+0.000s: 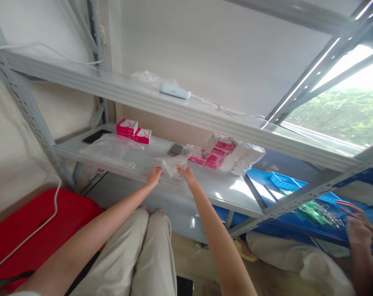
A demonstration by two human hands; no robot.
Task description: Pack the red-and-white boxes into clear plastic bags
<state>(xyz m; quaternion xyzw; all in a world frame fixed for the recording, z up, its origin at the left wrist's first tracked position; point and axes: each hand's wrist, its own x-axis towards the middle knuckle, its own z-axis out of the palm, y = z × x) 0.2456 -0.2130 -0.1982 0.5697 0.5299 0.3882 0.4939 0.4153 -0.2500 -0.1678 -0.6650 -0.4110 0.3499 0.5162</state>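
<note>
On the grey middle shelf lies a crumpled clear plastic bag. My right hand pinches its right side. Just left of the bag, my left hand is closed with curled fingers; what they hold, if anything, is too small to make out. Behind the bag sits a dark, blurred-out object whose kind I cannot tell. To the right, a clear bag holds several pink and white boxes. More pink and white boxes are stacked at the back left, and a flat clear bag lies before them.
A dark flat tray-like thing lies at the shelf's left end. Above, the upper shelf carries a pale blue corded device. A red surface is at left. At right, a co-worker's hands are near a blue table.
</note>
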